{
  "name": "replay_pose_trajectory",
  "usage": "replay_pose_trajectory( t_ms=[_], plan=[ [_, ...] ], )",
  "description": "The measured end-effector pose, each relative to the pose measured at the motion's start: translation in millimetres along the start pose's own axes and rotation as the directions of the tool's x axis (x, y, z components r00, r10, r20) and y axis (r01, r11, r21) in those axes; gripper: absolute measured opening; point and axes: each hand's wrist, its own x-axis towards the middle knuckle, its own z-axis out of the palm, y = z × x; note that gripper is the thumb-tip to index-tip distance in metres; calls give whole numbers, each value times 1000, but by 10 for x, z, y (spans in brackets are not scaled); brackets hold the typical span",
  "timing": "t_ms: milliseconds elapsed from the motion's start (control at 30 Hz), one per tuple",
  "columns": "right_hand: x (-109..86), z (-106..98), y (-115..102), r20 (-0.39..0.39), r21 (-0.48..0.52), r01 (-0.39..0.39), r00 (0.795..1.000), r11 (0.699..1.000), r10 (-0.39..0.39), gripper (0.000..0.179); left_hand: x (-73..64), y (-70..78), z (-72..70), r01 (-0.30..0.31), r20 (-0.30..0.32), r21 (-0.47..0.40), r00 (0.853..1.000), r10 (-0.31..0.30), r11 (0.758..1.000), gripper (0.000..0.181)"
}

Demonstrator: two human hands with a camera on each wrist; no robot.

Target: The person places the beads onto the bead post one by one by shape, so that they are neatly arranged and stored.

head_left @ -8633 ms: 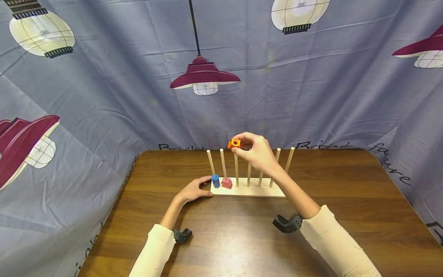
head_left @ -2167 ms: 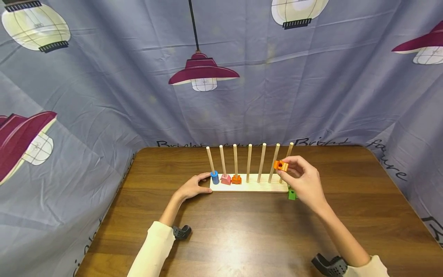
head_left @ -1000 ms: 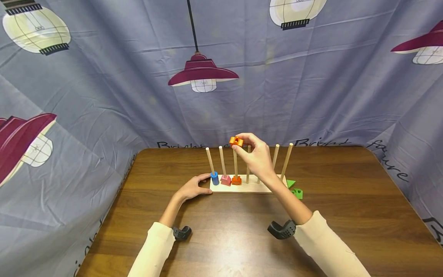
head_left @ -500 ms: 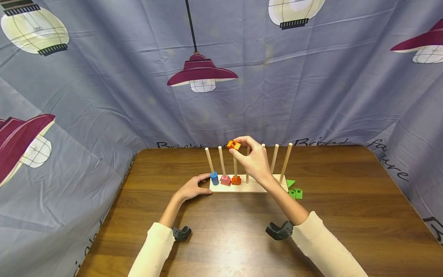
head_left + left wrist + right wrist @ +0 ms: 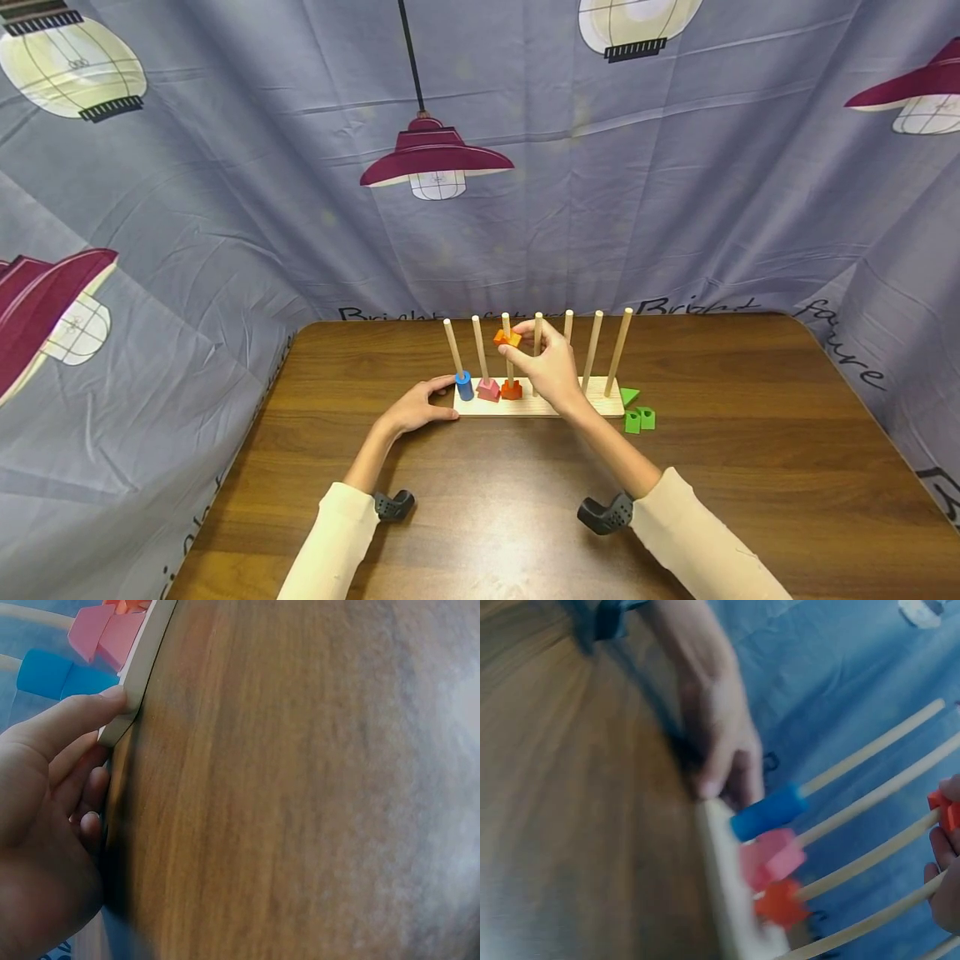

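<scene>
A pale wooden peg board (image 5: 555, 405) with several upright pegs lies on the table. My left hand (image 5: 412, 410) grips its left end, the thumb (image 5: 105, 705) on the front corner in the left wrist view. On the first three pegs sit a blue cylinder (image 5: 464, 387), a pink block (image 5: 489, 390) and an orange notched block (image 5: 512, 390), one on each. My right hand (image 5: 551, 367) pinches a second orange notched block (image 5: 501, 337) between thumb and fingers. This block is around the upper part of the third peg, whose tip shows above it.
Three green blocks lie on the table just right of the board: one (image 5: 630, 397) by its end, a second (image 5: 633, 422) and a third (image 5: 648, 418) nearer the front. A patterned grey-blue curtain (image 5: 480, 250) hangs behind the wooden table (image 5: 480, 500).
The first orange block went from my right hand onto the third peg's base. My right hand then brought the second from the right and lowered it over that peg's tip. Left hand stays put.
</scene>
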Motion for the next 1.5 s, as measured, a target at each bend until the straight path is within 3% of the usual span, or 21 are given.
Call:
replay_pose_trajectory(
  t_ms=[133, 267, 367, 600, 733, 900, 1100, 1267, 1367, 1500],
  plan=[
    [-114, 45, 298, 47, -5, -99, 994, 995, 100, 29, 0, 4, 6, 13, -2, -1, 1000, -13, 1000, 73],
    [-217, 90, 571, 80, -41, -212, 973, 976, 215, 27, 9, 12, 8, 14, -1, -1, 1000, -14, 1000, 74],
    [-256, 109, 666, 83, -45, -248, 964, 968, 251, 27, 23, 16, 10, 2, 2, 6, 1000, -2, 1000, 74],
    [-312, 8, 659, 139, -82, -237, 959, 968, 246, 39, 38, 22, 15, -13, 2, 6, 1000, 13, 1000, 73],
    [-411, -189, 645, 225, -98, -199, 950, 975, 216, 52, 44, 21, 14, -32, 1, -13, 999, 32, 999, 72],
    [-543, -536, 612, 285, -173, -106, 946, 979, 153, 47, 48, 30, 7, -26, -7, -4, 1000, 26, 1000, 72],
    [-680, -1074, 611, 197, -277, -23, 977, 960, 80, 31, 52, 30, 13, -23, 11, 2, 1000, 22, 1000, 73],
    [-787, -1522, 706, 62, -357, -76, 993, 931, 105, 25, 29, 3, 13, -11, -3, 9, 1000, 11, 1000, 73],
    [-862, -1714, 775, -25, -437, -203, 977, 876, 214, 28, 24, -17, 12, -14, -4, 7, 1000, 14, 1000, 73],
    [-951, -1816, 839, -58, -480, -351, 927, 804, 370, 41, 17, -29, 16, -23, -2, -3, 1000, 23, 1000, 73]
  ],
)
